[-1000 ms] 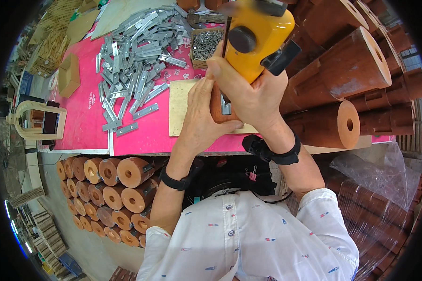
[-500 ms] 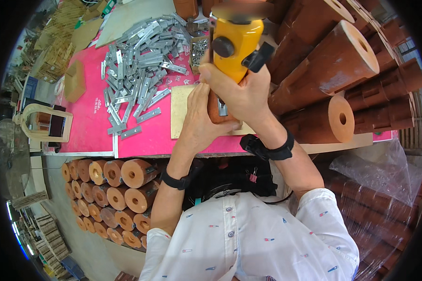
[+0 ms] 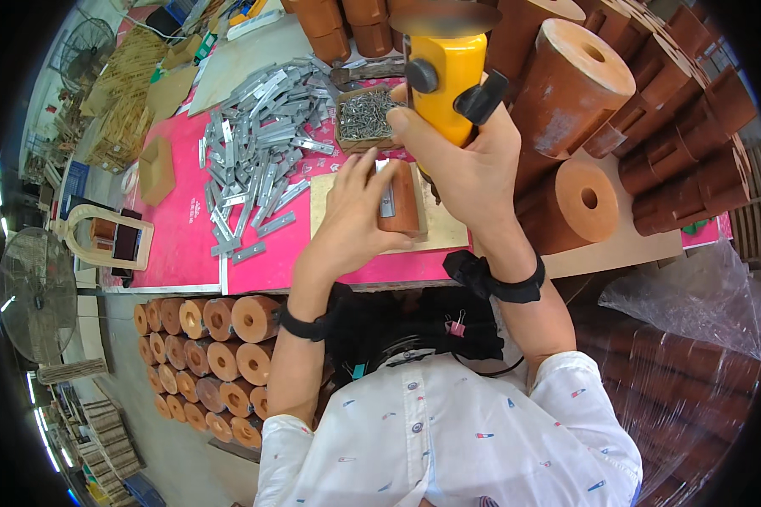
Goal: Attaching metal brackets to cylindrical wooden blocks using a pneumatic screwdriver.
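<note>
My right hand (image 3: 473,165) grips a yellow power driver (image 3: 442,76), held upright above a small reddish-brown wooden cylinder (image 3: 402,201). That cylinder lies on a pale board (image 3: 435,228) on the pink tabletop (image 3: 182,228). A grey metal bracket (image 3: 386,196) rests on top of the cylinder. My left hand (image 3: 355,215) holds the cylinder and presses the bracket with its fingers. The driver's tip is hidden behind my right hand.
A heap of grey metal brackets (image 3: 258,152) lies left of the board. A small box of screws (image 3: 368,117) stands behind it. Large brown cylinders (image 3: 579,198) crowd the right side; more are stacked under the table (image 3: 220,338). Fans (image 3: 34,291) stand at left.
The yellow driver and my right hand have shifted slightly up and back over the cylinder. My left hand stays on the cylinder and bracket.
</note>
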Available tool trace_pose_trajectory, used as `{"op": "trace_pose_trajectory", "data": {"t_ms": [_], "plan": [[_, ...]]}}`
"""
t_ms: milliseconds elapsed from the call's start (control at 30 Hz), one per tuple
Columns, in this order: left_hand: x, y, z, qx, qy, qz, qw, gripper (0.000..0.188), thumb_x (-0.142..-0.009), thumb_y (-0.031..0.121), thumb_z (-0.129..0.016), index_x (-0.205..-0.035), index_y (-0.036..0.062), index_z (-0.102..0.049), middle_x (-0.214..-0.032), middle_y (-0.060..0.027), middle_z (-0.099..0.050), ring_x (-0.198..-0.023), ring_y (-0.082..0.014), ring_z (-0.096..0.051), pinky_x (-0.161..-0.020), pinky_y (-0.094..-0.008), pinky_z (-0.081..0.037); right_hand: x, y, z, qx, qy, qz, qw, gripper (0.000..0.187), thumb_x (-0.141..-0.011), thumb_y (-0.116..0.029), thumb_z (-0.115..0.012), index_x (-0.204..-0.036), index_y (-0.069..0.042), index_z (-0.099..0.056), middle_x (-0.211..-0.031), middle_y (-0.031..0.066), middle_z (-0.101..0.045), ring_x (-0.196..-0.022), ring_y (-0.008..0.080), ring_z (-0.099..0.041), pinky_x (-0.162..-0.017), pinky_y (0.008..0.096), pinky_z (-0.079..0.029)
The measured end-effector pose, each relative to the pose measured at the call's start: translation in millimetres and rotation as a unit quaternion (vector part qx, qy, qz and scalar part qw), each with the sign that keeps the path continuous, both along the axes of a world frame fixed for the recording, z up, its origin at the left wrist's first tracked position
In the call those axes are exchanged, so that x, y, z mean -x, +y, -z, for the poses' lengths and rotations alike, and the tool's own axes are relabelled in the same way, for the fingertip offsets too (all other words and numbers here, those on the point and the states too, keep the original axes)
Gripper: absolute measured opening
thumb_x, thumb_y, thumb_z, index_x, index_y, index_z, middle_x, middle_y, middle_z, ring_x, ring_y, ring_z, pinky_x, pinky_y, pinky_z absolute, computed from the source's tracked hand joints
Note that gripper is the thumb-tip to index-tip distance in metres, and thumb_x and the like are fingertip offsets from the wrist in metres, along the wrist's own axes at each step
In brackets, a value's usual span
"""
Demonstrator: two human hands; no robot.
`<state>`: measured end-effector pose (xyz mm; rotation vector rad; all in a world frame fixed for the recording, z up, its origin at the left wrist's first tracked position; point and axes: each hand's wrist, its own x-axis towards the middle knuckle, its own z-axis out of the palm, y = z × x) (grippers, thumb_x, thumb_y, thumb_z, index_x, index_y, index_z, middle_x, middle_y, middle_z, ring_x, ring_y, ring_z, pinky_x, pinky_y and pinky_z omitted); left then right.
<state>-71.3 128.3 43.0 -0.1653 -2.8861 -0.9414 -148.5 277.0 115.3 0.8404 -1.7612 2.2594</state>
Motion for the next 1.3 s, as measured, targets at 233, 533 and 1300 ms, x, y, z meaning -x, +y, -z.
{"op": "trace_pose_trajectory", "data": {"t_ms": [233,533,1300], "plan": [[22,20,-8,0.162,-0.045,0.038,0.985,0.089,-0.058,0.031,-0.084,-0.137,0.0106,-0.048,-0.143,-0.0231,-0.036,-0.134,-0.0412,-0.033,-0.111,-0.0531,-0.026,3,7,9,0.001,-0.021,0.007,1.000,0.041,-0.078,-0.012,-0.079,-0.111,0.001,-0.058,-0.092,0.0061,-0.068,-0.081,0.0105,-0.063,-0.076,0.0275,-0.053],[-5,-23,22,-0.237,-0.022,0.005,0.971,0.106,-0.058,0.021,-0.083,-0.148,0.0107,-0.028,-0.143,-0.0186,-0.033,-0.136,-0.0354,-0.034,-0.114,-0.0445,-0.031,7,2,11,-0.019,0.001,0.016,1.000,0.045,-0.077,-0.012,-0.079,-0.114,0.002,-0.058,-0.094,0.0064,-0.068,-0.083,0.0108,-0.063,-0.078,0.0281,-0.053],[-5,-22,9,-0.153,-0.093,0.009,0.984,0.117,-0.056,0.022,-0.087,-0.151,0.0049,-0.020,-0.151,-0.0195,-0.029,-0.142,-0.0329,-0.028,-0.117,-0.0403,-0.024,7,-8,20,-0.039,0.011,0.006,0.999,0.043,-0.076,-0.013,-0.081,-0.110,0.001,-0.058,-0.091,0.0059,-0.067,-0.079,0.0118,-0.063,-0.074,0.0276,-0.052]]}}
